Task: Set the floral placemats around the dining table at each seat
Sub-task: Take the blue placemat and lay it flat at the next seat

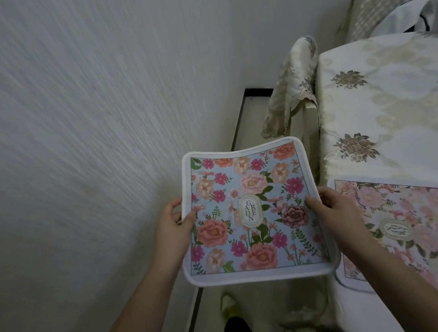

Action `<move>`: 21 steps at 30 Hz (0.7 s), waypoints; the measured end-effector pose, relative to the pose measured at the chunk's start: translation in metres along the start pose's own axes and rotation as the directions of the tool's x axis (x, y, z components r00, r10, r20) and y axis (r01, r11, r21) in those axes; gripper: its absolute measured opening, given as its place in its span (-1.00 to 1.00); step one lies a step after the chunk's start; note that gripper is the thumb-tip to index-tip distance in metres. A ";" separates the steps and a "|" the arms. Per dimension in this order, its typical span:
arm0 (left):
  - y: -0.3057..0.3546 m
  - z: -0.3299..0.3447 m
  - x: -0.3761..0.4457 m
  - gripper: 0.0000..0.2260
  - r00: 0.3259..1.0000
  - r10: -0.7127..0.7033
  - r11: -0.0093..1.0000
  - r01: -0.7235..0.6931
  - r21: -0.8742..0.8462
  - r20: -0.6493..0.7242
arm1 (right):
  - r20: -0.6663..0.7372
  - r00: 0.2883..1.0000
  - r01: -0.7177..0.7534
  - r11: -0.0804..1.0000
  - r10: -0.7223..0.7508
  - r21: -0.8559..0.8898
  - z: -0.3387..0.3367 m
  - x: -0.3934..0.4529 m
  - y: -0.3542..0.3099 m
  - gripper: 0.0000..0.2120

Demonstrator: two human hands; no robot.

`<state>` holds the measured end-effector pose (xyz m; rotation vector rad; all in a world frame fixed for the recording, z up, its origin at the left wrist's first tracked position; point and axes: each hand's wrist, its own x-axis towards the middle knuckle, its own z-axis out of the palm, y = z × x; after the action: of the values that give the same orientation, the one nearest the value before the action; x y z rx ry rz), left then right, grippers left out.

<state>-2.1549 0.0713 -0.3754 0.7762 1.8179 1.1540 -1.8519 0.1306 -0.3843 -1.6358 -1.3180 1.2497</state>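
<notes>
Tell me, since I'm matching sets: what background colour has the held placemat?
Light blue with pink and peach flowers, on the held placemat; head view.

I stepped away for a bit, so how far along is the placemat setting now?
One pink placemat already lies on the table. The left hand and right hand hold a blue placemat by its sides, off the table. The visible seat by the chair has none yet; other seats are out of view.
</notes>
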 end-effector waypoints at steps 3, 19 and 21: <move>0.006 0.007 0.035 -0.69 0.999 0.023 0.999 -0.024 0.029 0.030 | -0.048 0.999 -0.013 1.000 0.013 -0.003 0.011 0.018 -0.007 -0.83; 0.069 0.044 0.188 -0.72 0.952 0.157 0.976 -0.189 0.104 0.264 | -0.295 0.954 -0.038 0.998 0.053 0.055 0.036 0.096 -0.058 -0.90; 0.074 0.056 0.200 -0.71 0.948 0.153 0.978 -0.186 0.098 0.278 | -0.315 0.947 -0.053 0.998 0.065 0.046 0.030 0.109 -0.060 -0.91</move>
<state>-2.1946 0.2883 -0.3839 1.1240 1.6290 0.9941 -1.8962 0.2495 -0.3668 -1.7731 -1.0487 0.9869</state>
